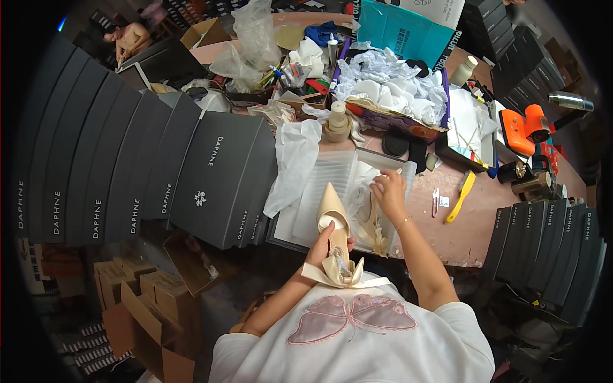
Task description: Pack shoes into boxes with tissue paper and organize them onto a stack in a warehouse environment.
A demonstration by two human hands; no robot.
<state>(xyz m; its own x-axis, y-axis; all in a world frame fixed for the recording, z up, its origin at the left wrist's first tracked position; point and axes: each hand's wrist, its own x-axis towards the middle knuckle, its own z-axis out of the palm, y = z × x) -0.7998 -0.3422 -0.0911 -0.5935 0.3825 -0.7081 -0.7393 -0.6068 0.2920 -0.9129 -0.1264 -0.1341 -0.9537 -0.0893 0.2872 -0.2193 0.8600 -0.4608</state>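
Here, a cream pointed shoe (334, 220) is held at the lower middle of the frame, just over the near edge of the table (460, 236), toe pointing up and away. It is gripped from underneath by the left hand (321, 250), fingers closed around the sole near the heel, so that the opening faces up and stays reachable; the bow and ribbon (338, 274) hang down toward the person's white top.

The right hand (388, 191) is raised just right of the shoe, over an open shoebox (332, 175) lined with white paper. A bit of white tissue (372, 182) appears pinched between its fingertips, though this is too small to be certain. A second cream shoe (369, 223) lies in the box, between the hands.

Dark grey shoeboxes (128, 172) are fanned out across the left of the frame, lids up, and more are stacked at the lower right (549, 249). In the upper middle, a purple-edged box (389, 92) full of crumpled white stuffing sits within reach of the right hand. A yellow tool (461, 196) lies flat on the table to the right, and an orange tool (525, 127) sits further up on the right.
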